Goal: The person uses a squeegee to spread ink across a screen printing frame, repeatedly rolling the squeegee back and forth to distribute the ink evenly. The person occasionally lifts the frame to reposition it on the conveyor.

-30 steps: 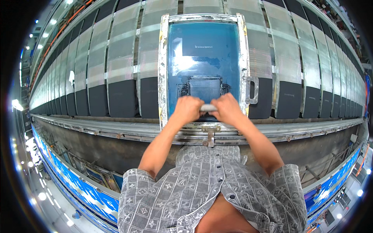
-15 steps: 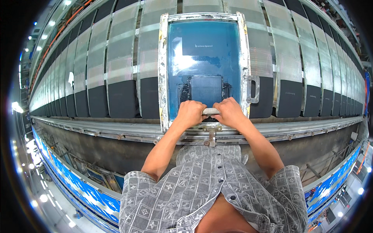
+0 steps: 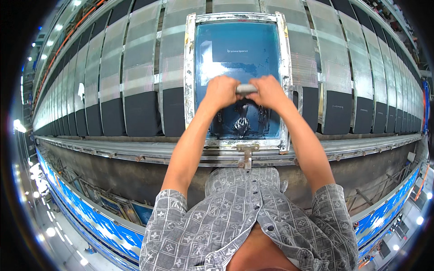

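Observation:
A screen-printing frame [image 3: 190,86] with a worn whitish rim lies in front of me, its blue mesh [image 3: 260,38] bearing a small pale print. Both my hands grip a squeegee [image 3: 246,88] by its grey bar, over the middle of the mesh. My left hand [image 3: 221,92] is closed round its left part, my right hand [image 3: 270,92] round its right part. The blade is mostly hidden beneath my hands. Dark, glossy ink [image 3: 241,123] lies on the near part of the mesh, between my forearms.
Long pale boards [image 3: 140,54] stand in a row to both sides, with black fabric pieces [image 3: 142,113] on their near ends. A metal rail [image 3: 113,149] runs along the near edge. A metal clamp [image 3: 247,156] sits at the frame's near side.
Both hands have moved the squeegee away from my body, from the frame's near end to mid-mesh. The wet ink near me now shows.

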Demonstrator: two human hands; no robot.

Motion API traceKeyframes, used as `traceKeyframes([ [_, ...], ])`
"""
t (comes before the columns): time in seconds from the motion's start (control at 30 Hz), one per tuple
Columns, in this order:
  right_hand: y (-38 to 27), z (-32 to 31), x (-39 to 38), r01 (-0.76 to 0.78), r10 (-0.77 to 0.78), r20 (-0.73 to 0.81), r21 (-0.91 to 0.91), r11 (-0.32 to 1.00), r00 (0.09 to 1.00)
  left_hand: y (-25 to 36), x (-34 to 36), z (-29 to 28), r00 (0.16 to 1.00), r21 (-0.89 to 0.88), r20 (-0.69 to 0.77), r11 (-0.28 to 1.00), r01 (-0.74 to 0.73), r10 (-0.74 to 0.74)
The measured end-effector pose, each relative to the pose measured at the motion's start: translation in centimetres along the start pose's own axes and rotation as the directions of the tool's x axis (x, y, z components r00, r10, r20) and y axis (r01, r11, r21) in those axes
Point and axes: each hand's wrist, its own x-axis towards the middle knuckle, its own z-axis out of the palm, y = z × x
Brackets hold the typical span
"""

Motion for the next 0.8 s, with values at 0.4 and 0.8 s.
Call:
traceKeyframes([
  [0.4, 6.6, -1.9, -9.3, -0.415, 0.466, -0.632, 0.241, 0.878, 0.619, 1.3, -2.9, -1.6, 1.0, 0.029, 0.001, 0.999, -0.023, 0.023],
  [0.8, 7.0, -2.3, -7.1, -0.439, 0.767, -0.34, 0.664, 0.605, 0.544, 5.4, -17.0, 4.8, 0.903, 0.048, -0.388, 0.982, -0.181, 0.185],
])
